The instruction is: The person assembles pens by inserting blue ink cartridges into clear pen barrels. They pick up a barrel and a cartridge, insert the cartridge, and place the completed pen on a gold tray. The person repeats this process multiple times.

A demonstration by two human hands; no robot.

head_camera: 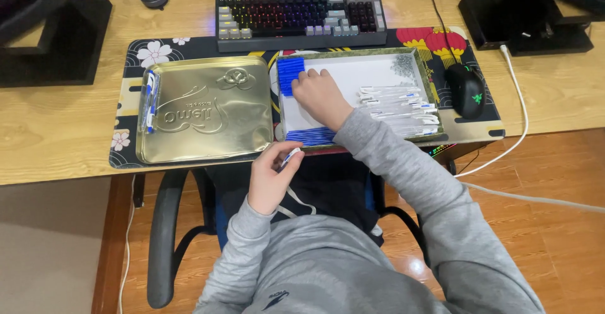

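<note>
My left hand [270,178] is held just below the desk edge, fingers closed on a white pen with a blue tip [291,157]. My right hand [319,95] reaches into a shallow rectangular tray [418,63], fingertips resting by a block of blue pen caps [290,74] at the tray's left end. A pile of white pens [399,105] lies in the tray's right half. A row of blue caps [309,136] lines the tray's near edge.
A gold tin lid [205,109] lies left of the tray with a few pens [149,100] along its left rim. A keyboard [301,13] sits behind, a black mouse [466,88] to the right, and monitor stands at both far corners. A white cable [517,112] hangs off the desk.
</note>
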